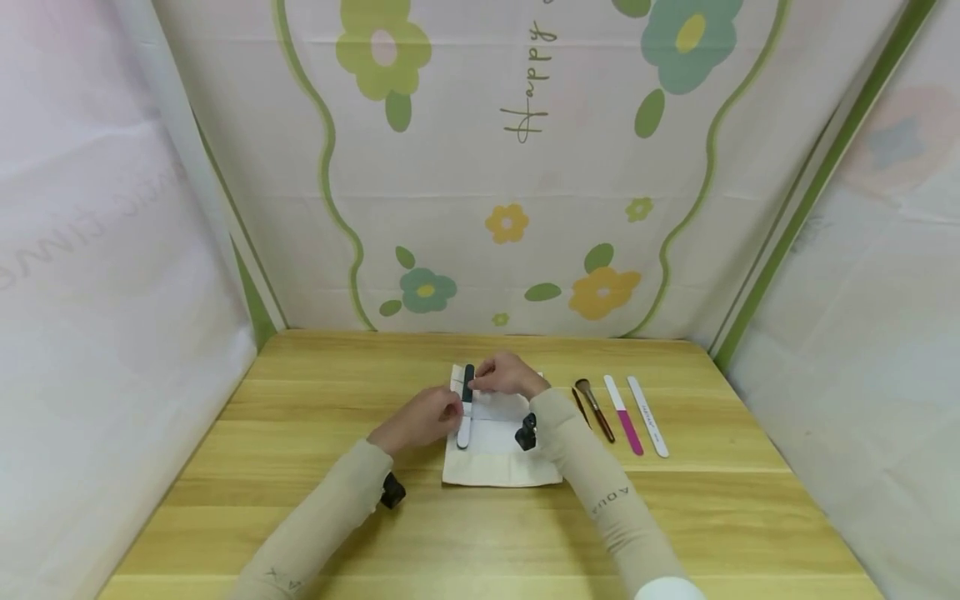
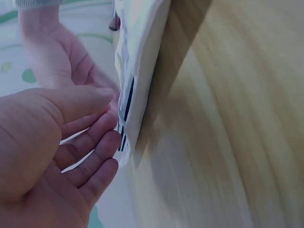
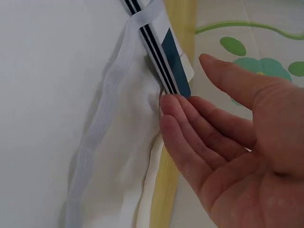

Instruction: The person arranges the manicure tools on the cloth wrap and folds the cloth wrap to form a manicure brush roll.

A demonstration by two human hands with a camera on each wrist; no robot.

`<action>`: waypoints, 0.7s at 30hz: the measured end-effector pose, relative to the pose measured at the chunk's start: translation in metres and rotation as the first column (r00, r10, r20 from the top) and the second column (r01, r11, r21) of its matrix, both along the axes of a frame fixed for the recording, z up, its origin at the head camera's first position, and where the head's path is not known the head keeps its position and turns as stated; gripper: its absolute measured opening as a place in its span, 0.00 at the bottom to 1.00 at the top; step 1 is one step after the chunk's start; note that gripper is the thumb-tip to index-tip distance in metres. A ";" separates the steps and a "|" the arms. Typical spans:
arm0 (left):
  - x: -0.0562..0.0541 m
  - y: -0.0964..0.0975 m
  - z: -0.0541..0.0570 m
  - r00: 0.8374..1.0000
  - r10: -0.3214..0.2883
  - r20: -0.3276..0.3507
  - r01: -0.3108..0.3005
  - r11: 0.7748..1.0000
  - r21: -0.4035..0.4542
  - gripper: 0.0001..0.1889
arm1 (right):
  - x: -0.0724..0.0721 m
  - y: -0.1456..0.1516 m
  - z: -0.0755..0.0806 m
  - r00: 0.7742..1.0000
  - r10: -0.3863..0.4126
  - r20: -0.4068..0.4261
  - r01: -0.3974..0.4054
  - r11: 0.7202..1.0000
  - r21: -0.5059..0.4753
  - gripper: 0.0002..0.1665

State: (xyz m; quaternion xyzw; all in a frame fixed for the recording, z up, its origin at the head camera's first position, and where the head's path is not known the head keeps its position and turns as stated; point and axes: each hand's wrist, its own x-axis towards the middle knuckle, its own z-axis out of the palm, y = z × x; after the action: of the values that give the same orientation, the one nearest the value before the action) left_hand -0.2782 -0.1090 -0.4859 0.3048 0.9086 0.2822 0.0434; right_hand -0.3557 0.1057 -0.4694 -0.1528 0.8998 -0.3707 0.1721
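Note:
A cream cloth pouch [image 1: 498, 473] lies spread on the table with a white elastic band [image 3: 113, 76] across it. A nail file [image 1: 467, 392], dark on one half and white on the other, passes under the band along the pouch's left side. My left hand [image 1: 426, 418] is at the pouch's left edge, its thumb and forefinger pinching the band beside the file. My right hand [image 1: 507, 375] reaches over from the right. Its extended fingertips [image 3: 172, 105] touch the file's dark end, while the thumb [image 3: 223, 76] stands apart from it.
To the right of the pouch lie a thin dark tool [image 1: 581, 407], a brush [image 1: 596, 411] with a brown handle, a white and pink nail file [image 1: 625, 417] and a white nail file [image 1: 648, 417]. Printed cloth walls [image 1: 450, 175] enclose the wooden table [image 1: 315, 392] at the back and sides.

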 end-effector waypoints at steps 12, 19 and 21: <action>0.042 -0.010 0.003 0.983 -0.166 -0.077 0.154 0.979 -0.137 0.02 | -0.008 -0.002 -0.009 0.970 0.116 -0.215 -0.088 0.987 0.136 0.35; 0.048 -0.011 -0.001 0.984 -0.157 -0.086 0.148 0.983 -0.107 0.03 | -0.011 -0.004 -0.024 0.963 0.133 -0.235 -0.123 0.991 0.056 0.38; 0.047 -0.011 -0.002 0.988 -0.144 -0.055 0.140 0.988 -0.069 0.04 | -0.012 -0.005 -0.026 0.960 0.143 -0.239 -0.136 0.990 0.046 0.37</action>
State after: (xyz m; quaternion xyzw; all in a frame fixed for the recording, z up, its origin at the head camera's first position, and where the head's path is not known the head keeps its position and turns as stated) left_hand -0.2314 -0.1198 -0.4883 0.3756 0.8941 0.2396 0.0461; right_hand -0.3675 0.1004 -0.4951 -0.2575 0.9064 -0.3229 0.0891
